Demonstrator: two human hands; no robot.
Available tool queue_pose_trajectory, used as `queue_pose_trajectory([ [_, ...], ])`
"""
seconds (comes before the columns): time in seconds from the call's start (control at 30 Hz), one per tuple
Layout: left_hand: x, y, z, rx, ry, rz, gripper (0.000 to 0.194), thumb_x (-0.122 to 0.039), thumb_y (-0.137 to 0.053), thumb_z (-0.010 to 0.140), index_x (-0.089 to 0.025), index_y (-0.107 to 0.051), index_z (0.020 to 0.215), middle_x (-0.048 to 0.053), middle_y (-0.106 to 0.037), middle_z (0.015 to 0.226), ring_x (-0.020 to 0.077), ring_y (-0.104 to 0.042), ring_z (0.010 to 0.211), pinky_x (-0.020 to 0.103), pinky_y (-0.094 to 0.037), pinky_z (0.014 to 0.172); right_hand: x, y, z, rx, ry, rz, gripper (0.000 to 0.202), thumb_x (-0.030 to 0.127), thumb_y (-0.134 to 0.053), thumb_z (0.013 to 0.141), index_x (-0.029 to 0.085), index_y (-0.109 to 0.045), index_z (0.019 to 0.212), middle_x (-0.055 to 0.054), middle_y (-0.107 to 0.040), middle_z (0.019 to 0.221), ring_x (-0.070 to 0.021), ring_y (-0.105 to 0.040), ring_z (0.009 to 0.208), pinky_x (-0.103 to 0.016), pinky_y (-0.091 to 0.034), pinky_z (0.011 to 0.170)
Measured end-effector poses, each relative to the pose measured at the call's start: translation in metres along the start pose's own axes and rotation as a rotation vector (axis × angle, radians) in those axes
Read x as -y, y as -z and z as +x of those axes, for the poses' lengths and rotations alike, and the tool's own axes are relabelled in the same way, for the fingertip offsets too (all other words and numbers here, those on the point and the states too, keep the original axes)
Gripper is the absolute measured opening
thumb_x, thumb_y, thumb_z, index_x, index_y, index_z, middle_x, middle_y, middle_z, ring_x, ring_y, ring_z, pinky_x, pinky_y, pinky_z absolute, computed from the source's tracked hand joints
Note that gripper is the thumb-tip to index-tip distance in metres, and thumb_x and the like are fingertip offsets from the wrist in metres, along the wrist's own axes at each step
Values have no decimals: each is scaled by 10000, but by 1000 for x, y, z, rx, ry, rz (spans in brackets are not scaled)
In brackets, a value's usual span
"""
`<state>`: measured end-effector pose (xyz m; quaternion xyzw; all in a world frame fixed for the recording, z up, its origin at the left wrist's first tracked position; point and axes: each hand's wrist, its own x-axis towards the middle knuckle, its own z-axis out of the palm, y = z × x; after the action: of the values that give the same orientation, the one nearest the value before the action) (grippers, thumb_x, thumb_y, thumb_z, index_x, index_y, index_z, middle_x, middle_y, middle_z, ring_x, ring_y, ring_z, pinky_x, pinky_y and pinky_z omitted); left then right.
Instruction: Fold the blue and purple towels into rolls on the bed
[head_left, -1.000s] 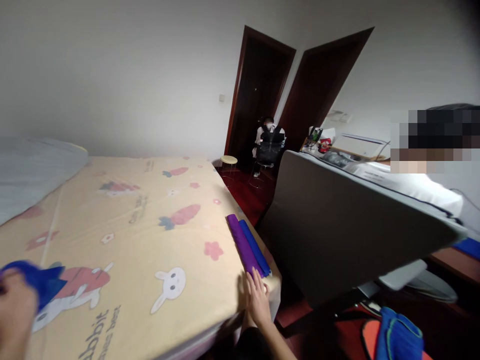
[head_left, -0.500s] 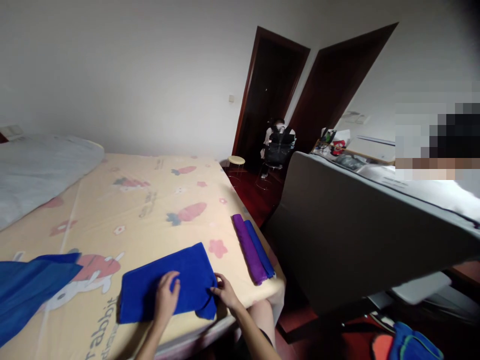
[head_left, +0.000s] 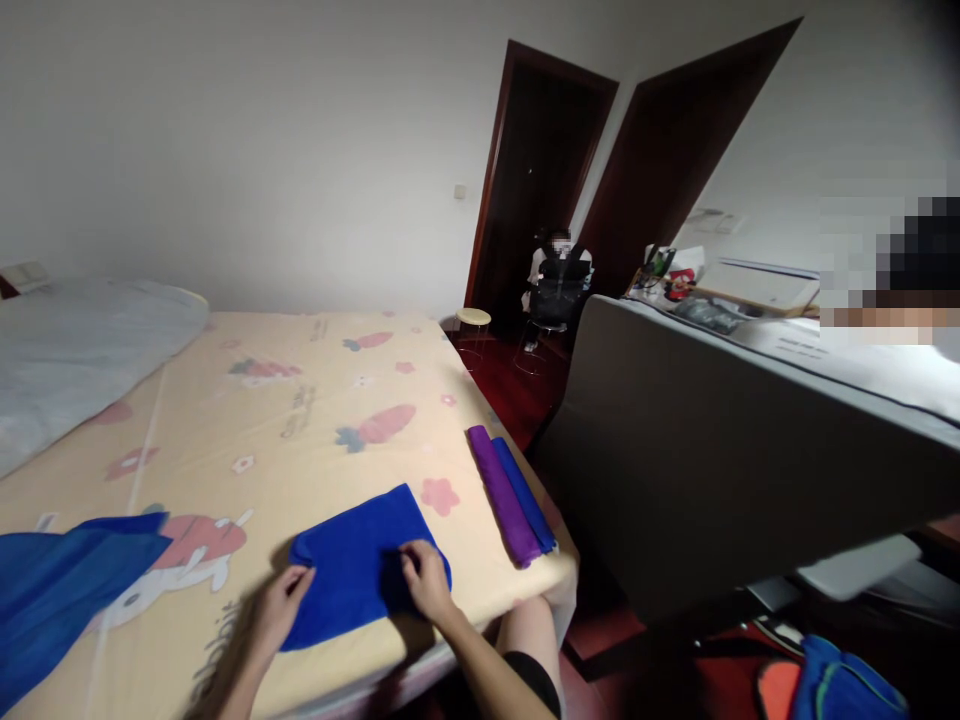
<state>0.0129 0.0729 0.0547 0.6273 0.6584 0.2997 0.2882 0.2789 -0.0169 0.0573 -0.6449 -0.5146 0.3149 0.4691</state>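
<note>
A folded blue cloth lies on the bed near its front edge. My left hand rests on the cloth's left edge with the fingers apart. My right hand presses on the cloth's right side, fingers curled on the fabric. Right of them, a rolled purple cloth and a rolled blue cloth lie side by side along the bed's right edge. Another blue cloth lies loose at the far left.
The bed carries a cream sheet printed with carrots and rabbits, and a grey blanket at the back left. A grey chair back stands close on the right. A person sits by the dark doorway.
The blue cloth came onto the bed in front of me and now looks narrower, folded in from the left. My left hand shifted to its left edge, my right hand onto its right side.
</note>
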Motion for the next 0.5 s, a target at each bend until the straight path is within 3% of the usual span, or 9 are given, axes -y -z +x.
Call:
queue_pose_trajectory([
  [0.1,-25,-38,-14,195,-94,-158,558,-775,-507,658,-240,-654,712,34,-733,741,252,-687,787,324,-546,731,12,-40,5,137,-24,66,292,441,-493,895,224,-685,925,-3,-675,807,-159,-595,755,-278,-466,726],
  [0.2,-38,-62,-22,294,-119,-255,582,-794,-464,666,-236,-625,703,47,-716,722,251,-681,770,346,-547,742,13,-69,9,161,-108,100,417,544,-487,897,198,-632,714,25,-582,619,-130,-530,622,-248,-411,596],
  [0.33,-37,-73,-23,341,-91,-308,556,-786,-497,636,-238,-590,650,35,-679,655,239,-659,697,350,-540,683,3,-81,14,183,-227,138,470,574,-556,882,195,-532,605,61,-482,523,-101,-490,538,-235,-385,529],
  [0.43,-33,-73,-20,327,-48,-322,536,-775,-523,615,-241,-561,603,8,-625,571,225,-631,614,350,-532,629,-3,-81,18,271,-307,176,412,508,-557,926,167,-569,696,75,-514,567,-75,-510,502,-215,-426,494],
  [0.5,-28,-68,-14,257,-4,-320,493,-734,-535,635,-242,-562,611,7,-623,568,226,-638,624,348,-534,635,-5,-78,21,289,-337,201,352,461,-544,951,152,-600,792,68,-555,634,-70,-541,528,-208,-460,500],
])
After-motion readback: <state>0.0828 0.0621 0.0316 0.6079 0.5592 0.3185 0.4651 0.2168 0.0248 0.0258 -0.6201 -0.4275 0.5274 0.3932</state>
